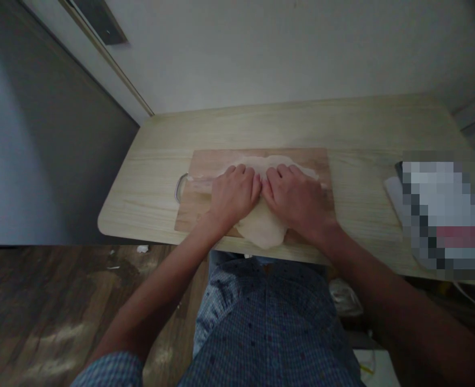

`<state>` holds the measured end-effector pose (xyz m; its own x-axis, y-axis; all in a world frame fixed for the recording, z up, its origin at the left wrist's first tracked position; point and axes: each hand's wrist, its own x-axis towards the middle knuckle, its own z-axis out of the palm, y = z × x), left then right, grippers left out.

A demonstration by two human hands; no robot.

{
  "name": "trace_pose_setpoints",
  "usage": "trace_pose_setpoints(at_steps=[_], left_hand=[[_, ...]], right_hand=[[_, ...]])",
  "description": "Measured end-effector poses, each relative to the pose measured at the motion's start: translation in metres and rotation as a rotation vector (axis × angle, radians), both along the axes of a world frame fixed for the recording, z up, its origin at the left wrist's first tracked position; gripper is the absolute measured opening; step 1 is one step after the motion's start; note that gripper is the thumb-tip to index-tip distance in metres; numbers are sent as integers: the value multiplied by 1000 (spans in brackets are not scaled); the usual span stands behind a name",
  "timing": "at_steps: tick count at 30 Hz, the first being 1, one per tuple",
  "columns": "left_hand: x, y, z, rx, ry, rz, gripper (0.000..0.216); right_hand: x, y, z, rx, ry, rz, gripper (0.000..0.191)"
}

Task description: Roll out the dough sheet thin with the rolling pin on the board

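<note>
A flattened sheet of pale dough [263, 228] lies on a wooden cutting board [191, 212], its near edge drooping past the board's front. Across the dough runs a rolling pin [200, 185], its left end showing beside my hand and the rest mostly covered. My left hand [237, 191] is closed over the pin left of centre. Close beside it, thumbs almost touching, my right hand [293, 193] is also closed over the pin. The fingertips of both hands are hidden. A metal ring handle [178, 188] sticks out at the board's left side.
The board rests on a light wood table [366, 140] against a white wall [281, 54]. At the table's right stands a partly pixelated object [442, 209]. Small white scraps [142, 249] lie on the dark wood floor [59, 312] at the left.
</note>
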<state>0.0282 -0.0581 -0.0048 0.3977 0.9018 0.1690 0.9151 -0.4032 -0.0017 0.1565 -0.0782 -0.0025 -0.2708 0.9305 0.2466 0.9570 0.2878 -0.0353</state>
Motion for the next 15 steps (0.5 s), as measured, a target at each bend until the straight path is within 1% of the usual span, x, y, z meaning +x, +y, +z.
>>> trace_pose_setpoints(at_steps=[6, 11, 15], left_hand=[[4, 22, 5, -131, -32, 88, 57], [5, 42, 13, -245, -45, 60, 57], [3, 50, 14, -334, -52, 53, 57]], right_hand=[[-2, 22, 8, -118, -9, -57, 51], [-1, 44, 18, -247, -31, 3, 52], [0, 53, 22, -347, -10, 45, 51]])
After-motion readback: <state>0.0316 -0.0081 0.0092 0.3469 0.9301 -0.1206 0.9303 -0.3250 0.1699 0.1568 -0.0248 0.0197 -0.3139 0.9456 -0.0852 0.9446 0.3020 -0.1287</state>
